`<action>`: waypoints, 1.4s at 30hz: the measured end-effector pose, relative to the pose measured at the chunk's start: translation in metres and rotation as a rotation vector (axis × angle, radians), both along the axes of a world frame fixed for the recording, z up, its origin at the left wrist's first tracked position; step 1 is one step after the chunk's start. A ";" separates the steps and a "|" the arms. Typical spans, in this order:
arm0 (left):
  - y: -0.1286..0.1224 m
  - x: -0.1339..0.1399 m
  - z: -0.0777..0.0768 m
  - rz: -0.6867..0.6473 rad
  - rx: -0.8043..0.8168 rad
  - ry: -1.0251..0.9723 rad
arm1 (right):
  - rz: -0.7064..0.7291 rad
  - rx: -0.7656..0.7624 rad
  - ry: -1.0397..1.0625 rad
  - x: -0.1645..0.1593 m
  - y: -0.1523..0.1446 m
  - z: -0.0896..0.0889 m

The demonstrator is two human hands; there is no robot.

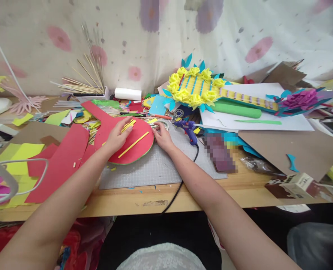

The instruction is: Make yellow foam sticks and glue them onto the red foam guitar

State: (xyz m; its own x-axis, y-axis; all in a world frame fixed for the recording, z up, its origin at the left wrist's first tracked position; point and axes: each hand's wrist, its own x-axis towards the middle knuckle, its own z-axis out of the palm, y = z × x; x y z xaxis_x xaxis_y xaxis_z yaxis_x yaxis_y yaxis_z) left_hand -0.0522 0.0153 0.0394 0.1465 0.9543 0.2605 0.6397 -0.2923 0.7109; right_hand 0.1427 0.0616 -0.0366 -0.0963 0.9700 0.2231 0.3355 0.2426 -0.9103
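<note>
A red paddle-shaped board (138, 129) with a green edge lies over a grey cutting mat (166, 168), its handle pointing to the far left. One yellow strip (134, 144) lies slanted across its round face. My left hand (118, 135) is over the board, fingers closed around several thin yellow strips (128, 126); another bit of yellow shows at its left side. My right hand (163, 137) grips the board's right edge, its fingertips partly hidden. Just behind that hand is a tape roll (163, 125). To its right, a blue glue gun (186, 129) rests on the mat.
A yellow guitar-shaped craft (200, 86) with paper flowers lies at the back right, near a green roll (236, 108). Red sheets (62, 161) and paper scraps crowd the left. The glue gun's black cord (180, 185) crosses the table's front edge. A small box (301, 185) stands front right.
</note>
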 end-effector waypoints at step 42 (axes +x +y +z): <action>0.035 0.002 0.055 0.071 -0.472 0.788 | -0.148 0.005 -0.173 0.012 -0.001 0.005</action>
State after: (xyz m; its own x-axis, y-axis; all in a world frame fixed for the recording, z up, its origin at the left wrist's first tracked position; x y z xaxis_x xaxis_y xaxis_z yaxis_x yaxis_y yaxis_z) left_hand -0.0501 0.0507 0.0939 0.0538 0.9497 -0.3084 0.9949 -0.0246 0.0978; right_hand 0.1545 0.0607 -0.0315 0.0099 0.9753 0.2206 0.5184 0.1837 -0.8352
